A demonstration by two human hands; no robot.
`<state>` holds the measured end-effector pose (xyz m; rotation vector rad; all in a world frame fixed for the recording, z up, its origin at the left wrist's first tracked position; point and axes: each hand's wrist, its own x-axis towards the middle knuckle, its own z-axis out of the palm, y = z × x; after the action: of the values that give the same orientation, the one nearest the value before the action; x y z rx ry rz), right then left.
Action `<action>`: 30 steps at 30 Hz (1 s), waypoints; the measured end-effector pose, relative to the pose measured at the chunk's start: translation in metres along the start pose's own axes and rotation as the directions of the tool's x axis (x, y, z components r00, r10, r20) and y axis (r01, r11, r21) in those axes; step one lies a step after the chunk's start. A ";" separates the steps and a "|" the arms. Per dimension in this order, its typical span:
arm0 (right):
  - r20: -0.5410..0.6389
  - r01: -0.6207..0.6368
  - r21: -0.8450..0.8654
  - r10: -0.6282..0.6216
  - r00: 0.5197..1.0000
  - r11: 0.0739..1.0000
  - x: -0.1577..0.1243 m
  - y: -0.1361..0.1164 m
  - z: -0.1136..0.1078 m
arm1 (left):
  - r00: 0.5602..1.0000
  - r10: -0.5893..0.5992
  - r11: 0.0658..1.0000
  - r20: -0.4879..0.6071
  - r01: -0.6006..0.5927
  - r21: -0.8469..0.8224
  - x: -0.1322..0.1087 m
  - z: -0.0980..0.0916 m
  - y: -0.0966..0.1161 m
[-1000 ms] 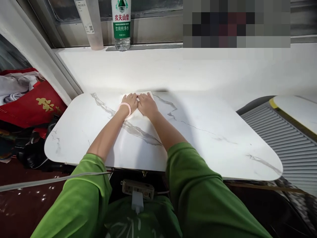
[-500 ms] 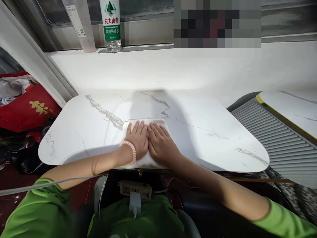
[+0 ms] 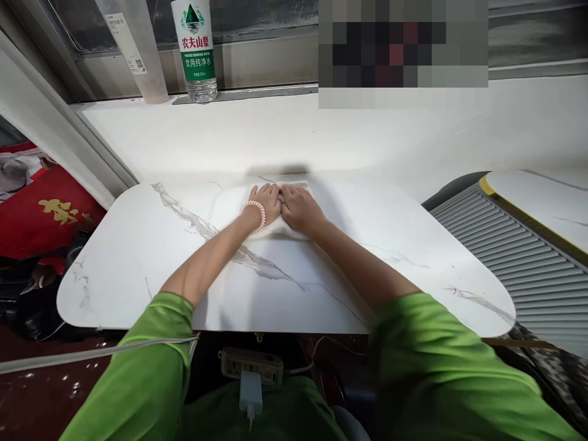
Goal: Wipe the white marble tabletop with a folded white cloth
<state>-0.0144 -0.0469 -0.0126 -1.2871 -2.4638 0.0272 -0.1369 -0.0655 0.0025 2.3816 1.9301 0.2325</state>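
A folded white cloth [image 3: 285, 229] lies on the white marble-patterned table [image 3: 138, 257], near its far edge. My left hand [image 3: 266, 203], with a pink coil band on the wrist, presses flat on the cloth. My right hand [image 3: 298, 207] lies flat beside it, fingers stretched out and touching the left hand. Most of the cloth is hidden under both palms. Both arms reach far forward in green sleeves.
A water bottle [image 3: 195, 52] with a green label and a clear tube [image 3: 138, 55] stand on the white sill [image 3: 367, 135] behind the table. Red fabric [image 3: 46, 214] lies left. A slatted grey surface [image 3: 514, 245] is at right. A power strip [image 3: 252, 365] hangs under the table's front edge.
Both hands slid the cloth from the far edge back to the near edge, then pushed it away again to the far side, slightly right of where it began.
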 end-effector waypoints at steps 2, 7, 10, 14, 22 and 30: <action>-0.011 -0.005 0.013 0.005 1.000 1.000 0.014 0.006 0.005 | 1.000 -0.024 1.000 0.008 0.024 -0.002 0.012 0.000 -0.005; -0.052 0.031 0.034 -0.029 0.998 0.999 0.010 0.010 0.010 | 0.999 -0.041 0.999 0.000 0.041 0.011 0.005 0.002 -0.005; -0.062 0.071 0.030 -0.069 0.996 0.997 -0.012 0.008 0.007 | 0.999 -0.044 0.999 -0.006 0.044 0.023 -0.016 0.003 0.005; -0.053 0.125 0.020 -0.124 0.991 0.992 -0.056 0.002 -0.004 | 0.999 -0.038 0.999 0.017 0.038 0.008 -0.052 0.006 0.030; -0.115 0.212 -0.001 -0.211 0.971 0.977 -0.158 -0.005 -0.035 | 0.998 0.057 0.998 0.030 -0.057 -0.003 -0.128 0.008 0.093; -0.144 0.170 0.042 -0.162 0.976 0.985 -0.166 0.016 -0.040 | 0.989 0.137 0.990 0.056 -0.136 -0.025 -0.115 0.010 0.112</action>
<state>0.0975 -0.1759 -0.0283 -1.0213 -2.4238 -0.0379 -0.0499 -0.2009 0.0001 2.4808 1.7344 0.1879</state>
